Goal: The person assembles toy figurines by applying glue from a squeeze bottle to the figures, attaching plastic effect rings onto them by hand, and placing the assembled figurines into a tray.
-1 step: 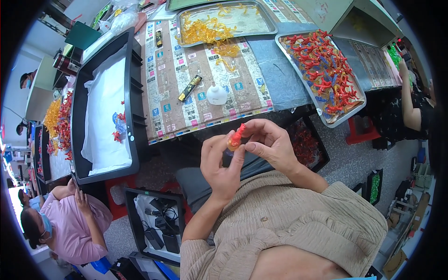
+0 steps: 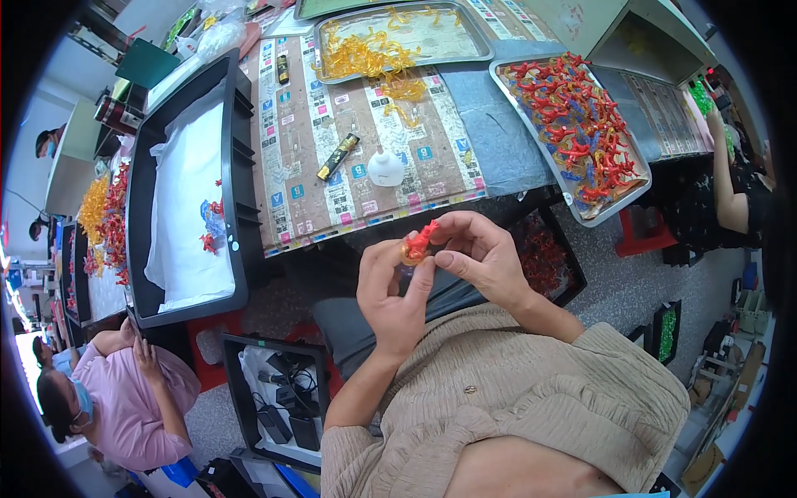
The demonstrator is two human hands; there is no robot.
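In front of my body, above my lap, a small red plastic toy figure (image 2: 421, 239) with an amber and bluish lower part is held up. My left hand (image 2: 392, 292) pinches its lower part between thumb and fingers. From the other side, my right hand (image 2: 483, 264) curls around it, thumb and fingertips close against the red part. Fingers hide some of the figure. Beyond my hands, on the table (image 2: 290, 187), stand a white squeeze bottle (image 2: 385, 168) and a black-and-gold tube (image 2: 338, 157) lying at a slant.
A metal tray (image 2: 448, 50) holds amber plastic pieces; another tray (image 2: 581, 212) is filled with red, blue and amber figures. To the left, a black bin (image 2: 239, 274) lined with white paper holds a few figures. A person in pink (image 2: 133, 398) sits left; another (image 2: 718, 199) works at right.
The red figure has tilted slightly to the right between my fingers, and my left fingers have shifted a little. Everything around stays put.
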